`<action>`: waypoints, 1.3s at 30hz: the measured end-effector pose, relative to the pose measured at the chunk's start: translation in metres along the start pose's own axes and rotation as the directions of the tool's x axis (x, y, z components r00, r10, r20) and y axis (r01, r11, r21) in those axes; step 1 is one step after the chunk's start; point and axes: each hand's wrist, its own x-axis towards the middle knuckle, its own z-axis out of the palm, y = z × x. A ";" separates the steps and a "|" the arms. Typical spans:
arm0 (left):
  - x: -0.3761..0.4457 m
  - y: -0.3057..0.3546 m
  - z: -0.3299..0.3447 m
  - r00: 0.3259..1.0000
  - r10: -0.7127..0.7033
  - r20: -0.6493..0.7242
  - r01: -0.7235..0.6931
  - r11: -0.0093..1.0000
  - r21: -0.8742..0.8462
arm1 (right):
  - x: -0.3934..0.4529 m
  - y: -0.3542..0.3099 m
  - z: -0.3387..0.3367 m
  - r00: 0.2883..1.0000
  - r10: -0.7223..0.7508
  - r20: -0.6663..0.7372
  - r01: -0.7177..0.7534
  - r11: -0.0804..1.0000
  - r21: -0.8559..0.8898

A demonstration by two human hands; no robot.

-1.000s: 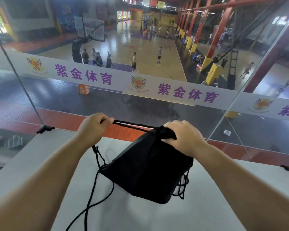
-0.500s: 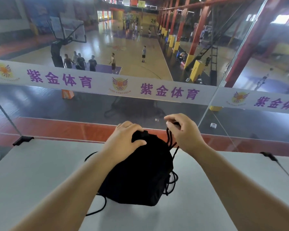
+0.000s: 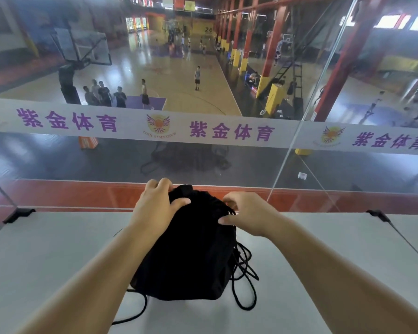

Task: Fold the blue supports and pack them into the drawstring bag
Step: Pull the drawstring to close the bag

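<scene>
A black drawstring bag [image 3: 191,256] stands bulging on the white ledge [image 3: 46,256], its mouth gathered at the top. My left hand [image 3: 158,203] grips the gathered top from the left, thumb laid across the fabric. On the right side of the top, my right hand [image 3: 246,213] has its fingers curled on the cord, thumb against the bag. Black cords [image 3: 245,273] lie in loops at the bag's right and trail out at its lower left. No blue supports are visible.
A glass barrier [image 3: 203,160] with a white banner strip stands right behind the ledge; black clamps [image 3: 18,214] hold it at left and right. Beyond and below it lies a basketball hall with people.
A second ago my hands pulled the cord apart with the bag lifted; now the bag sits on the ledge with both hands at its gathered top. The right hand has dropped lower onto the bag.
</scene>
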 end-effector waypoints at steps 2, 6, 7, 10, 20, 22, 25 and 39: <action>0.002 -0.005 -0.002 0.999 0.005 0.035 -0.003 0.999 -0.046 | 0.007 -0.006 0.007 0.999 -0.027 -0.017 0.026 0.998 -0.051; 0.003 -0.017 -0.009 0.999 0.027 0.045 -0.025 0.999 -0.046 | 0.014 -0.010 0.004 1.000 -0.027 -0.009 0.026 0.992 -0.120; 0.004 -0.017 -0.011 0.998 0.029 0.061 -0.028 1.000 -0.013 | 0.014 -0.010 0.002 0.999 -0.036 0.001 0.036 0.992 -0.118; 0.005 -0.011 -0.020 0.992 0.034 0.118 -0.046 0.994 0.101 | 0.016 -0.012 -0.009 0.998 -0.037 0.054 0.042 0.996 -0.083; 0.014 0.002 -0.065 0.999 -0.031 -0.004 0.030 0.971 -0.235 | 0.019 -0.031 -0.057 0.966 -0.043 -0.255 0.055 0.998 0.037; 0.016 -0.005 -0.073 0.996 -0.049 -0.076 0.029 0.967 -0.253 | 0.019 -0.026 -0.064 0.948 -0.017 -0.317 0.036 0.998 0.054; 0.016 -0.020 -0.079 0.987 -0.096 -0.127 0.062 0.966 -0.250 | 0.017 -0.012 -0.069 0.920 0.046 -0.388 -0.021 0.997 0.069; 0.004 -0.018 -0.072 0.982 -0.128 -0.142 0.099 0.975 -0.197 | 0.000 0.006 -0.060 0.857 0.115 -0.503 -0.081 0.993 0.087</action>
